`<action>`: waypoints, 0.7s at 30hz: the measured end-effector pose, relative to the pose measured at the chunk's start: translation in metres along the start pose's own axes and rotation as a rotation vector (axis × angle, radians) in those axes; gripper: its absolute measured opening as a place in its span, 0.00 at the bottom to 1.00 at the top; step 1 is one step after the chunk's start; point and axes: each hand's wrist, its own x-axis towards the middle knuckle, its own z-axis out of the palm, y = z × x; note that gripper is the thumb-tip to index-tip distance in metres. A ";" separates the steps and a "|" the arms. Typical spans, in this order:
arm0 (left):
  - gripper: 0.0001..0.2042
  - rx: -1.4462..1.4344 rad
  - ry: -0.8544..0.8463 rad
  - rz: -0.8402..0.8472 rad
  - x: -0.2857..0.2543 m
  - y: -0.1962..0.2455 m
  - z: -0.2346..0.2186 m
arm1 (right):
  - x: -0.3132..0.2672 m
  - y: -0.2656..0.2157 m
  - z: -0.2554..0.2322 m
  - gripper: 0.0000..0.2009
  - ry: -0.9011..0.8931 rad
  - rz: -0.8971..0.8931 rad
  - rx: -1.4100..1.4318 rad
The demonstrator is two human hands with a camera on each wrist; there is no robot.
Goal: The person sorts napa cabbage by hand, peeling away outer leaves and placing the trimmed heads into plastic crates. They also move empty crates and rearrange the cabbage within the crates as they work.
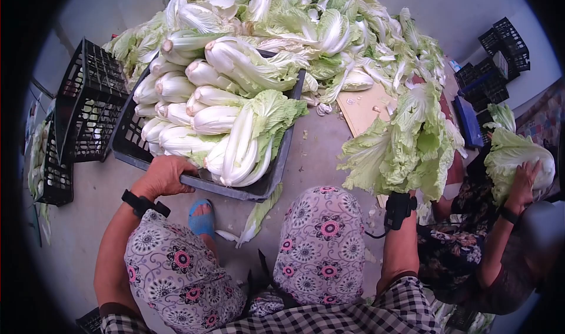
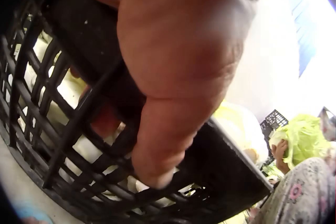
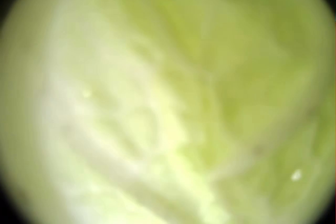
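Observation:
My left hand (image 1: 166, 176) grips the near rim of a black plastic crate (image 1: 235, 188), its thumb and fingers on either side of the edge. In the left wrist view the left fingers (image 2: 163, 145) lie over the slatted wall. Whole napa cabbages (image 1: 176, 110) fill the crate, stacked with pale stem ends mostly to the left. Up in front of my right forearm (image 1: 401, 248) is a leafy napa cabbage (image 1: 412, 145), held by my right hand, which its spread green leaves hide. Those leaves (image 3: 173, 98) fill the right wrist view, blurred.
A large heap of cabbages and loose leaves (image 1: 329, 28) lies behind the crate. Black crates (image 1: 94, 98) stand at the left, others (image 1: 494, 57) at the far right. A wooden board (image 1: 365, 107) lies right of the crate. Another person (image 1: 506, 257) at the right holds a cabbage (image 1: 521, 157).

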 end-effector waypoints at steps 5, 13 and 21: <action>0.38 -0.433 -0.115 -0.013 -0.005 0.005 -0.047 | -0.006 -0.008 0.004 0.33 -0.030 0.018 -0.001; 0.33 -0.590 0.191 0.245 -0.024 0.091 -0.123 | -0.021 -0.010 0.016 0.33 -0.076 0.104 0.022; 0.26 -0.729 0.090 -0.022 -0.036 0.005 -0.035 | -0.033 0.008 -0.063 0.33 0.251 0.261 0.115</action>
